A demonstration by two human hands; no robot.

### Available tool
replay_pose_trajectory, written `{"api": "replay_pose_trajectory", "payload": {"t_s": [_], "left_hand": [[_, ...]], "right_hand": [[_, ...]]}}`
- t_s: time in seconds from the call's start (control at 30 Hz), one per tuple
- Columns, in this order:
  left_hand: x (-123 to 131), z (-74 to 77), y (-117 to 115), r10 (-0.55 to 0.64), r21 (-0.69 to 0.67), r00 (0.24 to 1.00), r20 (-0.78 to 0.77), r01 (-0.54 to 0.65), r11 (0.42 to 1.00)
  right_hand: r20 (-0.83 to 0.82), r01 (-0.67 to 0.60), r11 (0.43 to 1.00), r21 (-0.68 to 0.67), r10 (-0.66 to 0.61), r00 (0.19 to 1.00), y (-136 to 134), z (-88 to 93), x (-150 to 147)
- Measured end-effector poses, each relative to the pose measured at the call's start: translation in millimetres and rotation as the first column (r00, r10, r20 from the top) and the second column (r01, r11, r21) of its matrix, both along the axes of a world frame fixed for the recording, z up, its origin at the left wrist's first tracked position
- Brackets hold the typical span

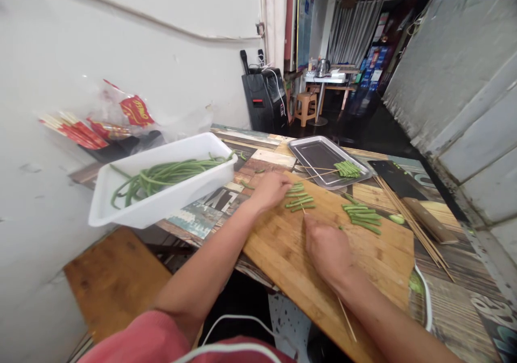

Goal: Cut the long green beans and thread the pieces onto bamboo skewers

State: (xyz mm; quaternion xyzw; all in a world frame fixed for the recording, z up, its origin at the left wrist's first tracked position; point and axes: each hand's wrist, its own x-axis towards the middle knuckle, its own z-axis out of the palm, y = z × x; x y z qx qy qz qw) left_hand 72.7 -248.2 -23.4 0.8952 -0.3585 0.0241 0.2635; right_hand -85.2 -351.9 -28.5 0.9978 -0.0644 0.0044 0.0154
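A wooden skewer (346,319) runs under my right hand (329,244), which is shut on it. Its tip points at a row of cut green bean pieces (299,202) on the wooden cutting board (278,250). My left hand (271,190) is closed at the left ends of these pieces, with its fingertips partly hidden. To the right on the board lies another group of cut green beans (363,216). Beyond the board, bean pieces on skewers (346,169) rest on a metal tray (311,153).
A white plastic bin (161,215) holds long green beans (161,179) at left. Right of the board lie loose skewers (416,225) and a cleaver (428,217). A round-rimmed dish (428,304) sits partly under the board's right edge. Packaged goods (117,120) lie against the wall.
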Motion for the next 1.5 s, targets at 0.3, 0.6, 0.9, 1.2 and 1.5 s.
{"api": "replay_pose_trajectory", "payload": {"t_s": [0.3,0.6,0.9,1.2,1.5], "left_hand": [[-12.4,-4.6,-10.1,-0.033,0.120,0.999,-0.020,0.035,0.992],[-13.1,-6.2,-9.7,-0.026,0.111,1.000,-0.006,0.027,0.993],[-13.2,-5.6,-10.7,-0.057,0.152,0.998,0.034,0.052,0.987],[-13.4,-6.7,-10.3,-0.060,0.135,0.998,0.020,0.057,0.989],[-12.2,-6.6,-11.7,-0.102,0.179,0.994,0.043,0.093,0.980]], "right_hand": [[0.024,-0.009,1.000,-0.013,0.009,1.000,-1.2,-3.0,-1.6],[-0.034,0.005,1.000,-0.024,-0.005,0.999,2.0,1.9,-4.5],[-0.031,0.013,1.000,-0.018,-0.013,0.999,1.4,-1.1,-3.1],[-0.038,0.019,1.000,-0.015,-0.020,0.999,2.0,2.1,-4.0],[0.009,0.000,1.000,-0.027,0.001,1.000,0.2,-2.8,-1.4]]}}
